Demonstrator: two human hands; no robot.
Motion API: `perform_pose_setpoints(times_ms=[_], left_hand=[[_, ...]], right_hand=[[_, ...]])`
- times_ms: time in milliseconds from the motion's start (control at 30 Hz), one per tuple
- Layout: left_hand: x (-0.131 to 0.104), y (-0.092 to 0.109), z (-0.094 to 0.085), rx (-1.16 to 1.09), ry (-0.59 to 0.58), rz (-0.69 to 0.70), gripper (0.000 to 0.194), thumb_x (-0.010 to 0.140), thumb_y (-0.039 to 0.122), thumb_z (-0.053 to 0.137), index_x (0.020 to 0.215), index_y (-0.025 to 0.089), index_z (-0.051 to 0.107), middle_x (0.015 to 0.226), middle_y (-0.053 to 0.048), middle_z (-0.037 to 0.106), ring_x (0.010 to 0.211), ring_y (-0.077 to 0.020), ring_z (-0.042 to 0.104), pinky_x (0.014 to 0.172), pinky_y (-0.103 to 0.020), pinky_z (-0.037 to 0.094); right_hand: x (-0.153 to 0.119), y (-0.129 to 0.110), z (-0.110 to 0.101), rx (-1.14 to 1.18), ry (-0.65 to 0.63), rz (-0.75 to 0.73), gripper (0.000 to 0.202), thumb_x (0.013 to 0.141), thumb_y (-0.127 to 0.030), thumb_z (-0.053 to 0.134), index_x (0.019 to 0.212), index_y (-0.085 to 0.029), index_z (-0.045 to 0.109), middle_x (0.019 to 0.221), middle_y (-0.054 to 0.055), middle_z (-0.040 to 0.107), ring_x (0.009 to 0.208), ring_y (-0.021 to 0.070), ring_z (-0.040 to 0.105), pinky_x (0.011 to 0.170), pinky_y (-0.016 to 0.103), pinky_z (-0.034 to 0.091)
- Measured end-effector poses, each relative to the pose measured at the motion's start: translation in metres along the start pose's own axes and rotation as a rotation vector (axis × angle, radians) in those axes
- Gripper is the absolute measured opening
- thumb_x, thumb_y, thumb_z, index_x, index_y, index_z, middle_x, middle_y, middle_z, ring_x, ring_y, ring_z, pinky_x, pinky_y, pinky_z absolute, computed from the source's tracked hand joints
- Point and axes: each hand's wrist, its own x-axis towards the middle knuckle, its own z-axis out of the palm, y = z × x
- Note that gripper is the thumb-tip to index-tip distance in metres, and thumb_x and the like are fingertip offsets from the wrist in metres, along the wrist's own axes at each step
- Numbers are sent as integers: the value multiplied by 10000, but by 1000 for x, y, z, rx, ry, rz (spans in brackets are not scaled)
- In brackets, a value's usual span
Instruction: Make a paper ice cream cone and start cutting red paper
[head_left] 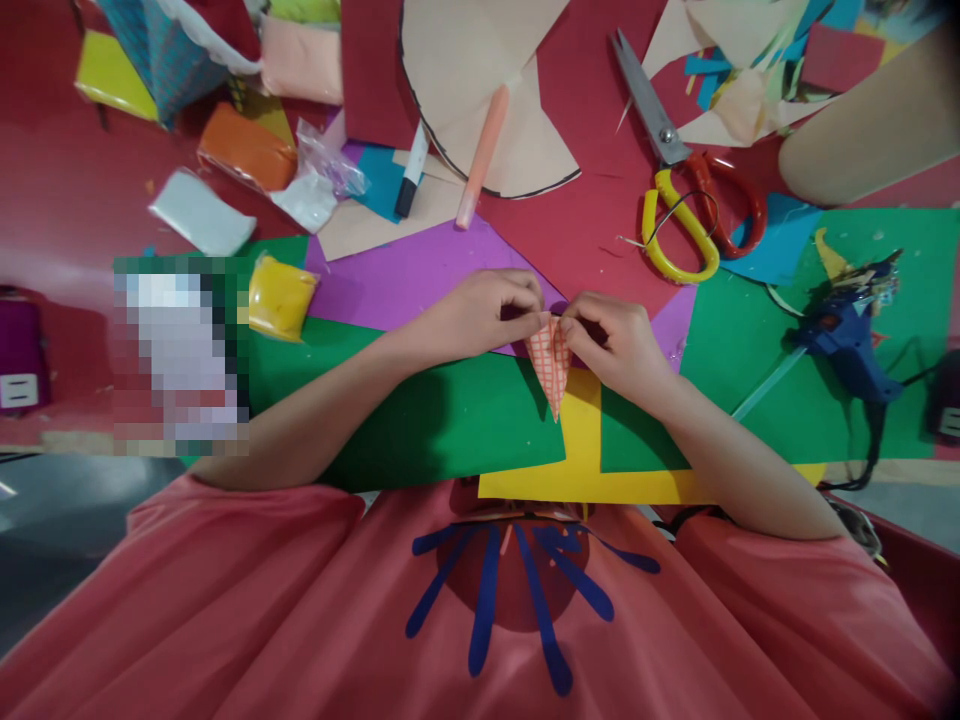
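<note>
Between my two hands hangs a small paper cone (pixel 551 362), pale with an orange grid pattern, its tip pointing down toward me. My left hand (pixel 499 312) pinches its upper left edge with thumb and fingers. On the other side, my right hand (pixel 613 338) is closed on the upper right edge. Fingers cover part of the cone's wide end. Beneath it lie green paper (pixel 450 420), a yellow sheet (pixel 581 430) and a purple sheet (pixel 412 270).
Scissors (pixel 667 150) with red and yellow handles lie beyond my right hand. A blue glue gun (pixel 847 335) rests at right, its cord running toward the table edge. Clay packs, including a yellow one (pixel 281 298), a marker (pixel 412 172) and a cut beige paper piece (pixel 472 80) spread across the back.
</note>
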Motion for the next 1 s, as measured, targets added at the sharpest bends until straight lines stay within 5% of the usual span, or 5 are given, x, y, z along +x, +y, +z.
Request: perform_pose_setpoints(times_ms=[1000], left_hand=[[0, 2, -2, 12, -8, -48, 255, 846, 253, 521, 616, 152, 562, 749, -12, 604, 693, -95, 548, 667, -224, 423]], right_hand=[[1, 0, -1, -6, 12, 27, 212, 873, -171, 473, 663, -185, 495, 646, -3, 555, 586, 98, 481, 596, 248, 367]])
